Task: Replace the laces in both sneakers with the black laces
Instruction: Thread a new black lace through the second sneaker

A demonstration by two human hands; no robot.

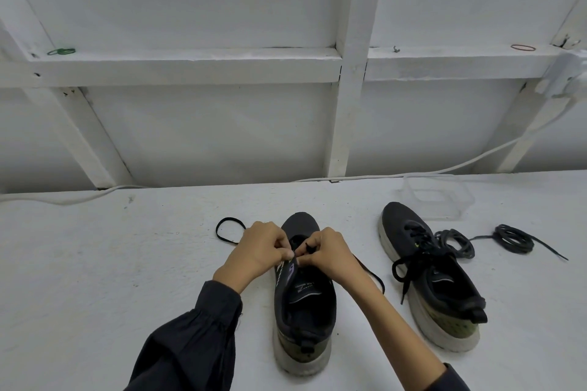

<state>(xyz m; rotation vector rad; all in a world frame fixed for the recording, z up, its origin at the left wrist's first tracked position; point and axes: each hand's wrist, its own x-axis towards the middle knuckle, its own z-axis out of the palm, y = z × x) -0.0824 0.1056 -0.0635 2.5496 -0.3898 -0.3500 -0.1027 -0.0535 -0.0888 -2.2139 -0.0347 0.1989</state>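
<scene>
From my end: dark grey mesh sneaker with a white sole and olive heel (305,311) stands at the middle of the white desk (111,263), close to the front edge, toe towards the back edge. Both hands are over its eyelet area. Left hand (260,247) has curled fingers, with thumb and forefinger pinching the black flat lace (228,228) at the left eyelet row. The lace loops out on the desk just beyond that hand. Right hand (327,252) is also curled, pinching a lace end above the tongue; the thumb tips of the two hands almost touch. Another stretch of the lace trails on the desk along the sneaker's right side, under the right wrist. Dark sleeve (206,327) covers the left forearm. The matching second sneaker (438,289) sits to the right, angled, toe towards the back edge, already threaded, with loose black ends hanging over its left side. A coil of dark grey laces (454,243) touches its right side near the toe. A separate coil of black lace (513,238) lies further towards the right edge. A clear plastic tub (435,197) sits behind the second sneaker, near the back edge. A white cable (476,159) runs along the back edge and up the wall. On the wall ledge there are green rubber bands (62,51) at left and a red rubber band (522,47) at right.
</scene>
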